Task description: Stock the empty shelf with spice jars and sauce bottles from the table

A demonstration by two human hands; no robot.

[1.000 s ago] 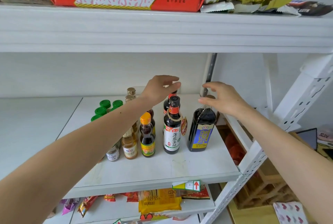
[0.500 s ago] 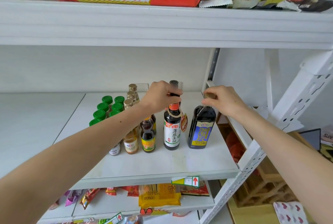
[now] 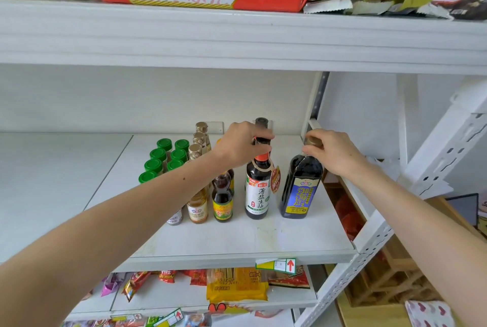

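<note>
Left hand (image 3: 243,142) closed on rear bottle's (image 3: 261,129) upright neck, at 12 o'clock behind soy bottle (image 3: 258,189); right hand (image 3: 333,151) pinching blue-label bottle's (image 3: 301,189) cap (both upright, on shelf (image 3: 263,242)).

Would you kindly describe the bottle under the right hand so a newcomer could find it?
On the middle white shelf, look at the front row of bottles. The dark bottle stands at its right end, the right hand on its cap. Only it has a blue label.
</note>
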